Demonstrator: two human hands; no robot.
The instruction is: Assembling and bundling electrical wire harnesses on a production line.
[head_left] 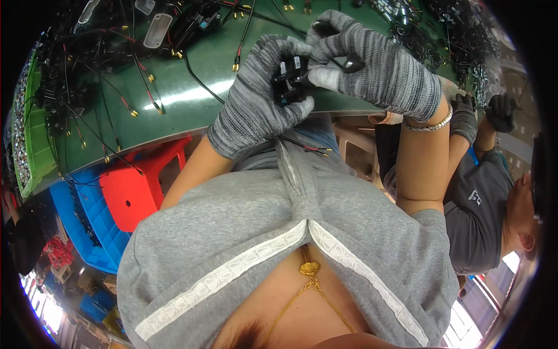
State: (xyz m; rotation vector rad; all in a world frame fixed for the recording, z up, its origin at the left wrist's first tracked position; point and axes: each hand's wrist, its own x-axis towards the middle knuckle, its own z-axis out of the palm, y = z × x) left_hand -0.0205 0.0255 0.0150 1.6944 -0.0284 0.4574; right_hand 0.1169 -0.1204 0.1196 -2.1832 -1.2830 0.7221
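Observation:
My left hand (250, 102), in a grey striped knit glove, is closed around a small black plastic part (286, 78) over the near edge of the green table. A thin lead (305, 146) with gold-coloured tips hangs below that hand; its upper end is hidden. Gloved the same way, my right hand (375, 70) meets the part from the right, with bent fingers and thumb pressed together beside it. A dark rounded piece (350, 64) shows between these fingers, too little of it to name.
Black parts with wire leads (110, 87) cover the left of the green table (192, 96); a grey metal plate (157, 31) lies among them. More black pieces (418, 43) are heaped at right. A red stool (136, 186) and blue crate (81, 218) stand lower left. A gloved co-worker (479, 198) sits at right.

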